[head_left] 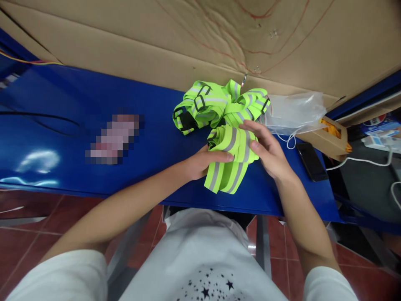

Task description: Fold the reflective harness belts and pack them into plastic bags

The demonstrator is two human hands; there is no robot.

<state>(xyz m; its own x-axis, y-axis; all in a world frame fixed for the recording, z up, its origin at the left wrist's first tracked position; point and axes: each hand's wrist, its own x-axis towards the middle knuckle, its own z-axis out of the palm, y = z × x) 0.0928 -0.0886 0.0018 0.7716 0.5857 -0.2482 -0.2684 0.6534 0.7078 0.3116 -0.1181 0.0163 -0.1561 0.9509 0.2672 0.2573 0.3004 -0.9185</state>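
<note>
A folded bundle of neon-green reflective straps [233, 144] with grey stripes is held between my hands above the blue table. My left hand [208, 162] grips its left side, thumb across the front and the other fingers hidden behind. At the right side, my right hand [266, 148] has its thumb and fingers pressed against the folds. Two strap loops hang down below the bundle. Just behind lies a looser pile of the same straps [216, 100], with black buckles [199, 103] showing on it.
The blue table [150, 125] meets a cardboard panel [140, 42] with thin red wires. To the right are a clear plastic bag [294, 110], a black phone [311, 162], an open cardboard box [326, 144] and white cables. A pixelated object [114, 138] and black cable [40, 113] lie left.
</note>
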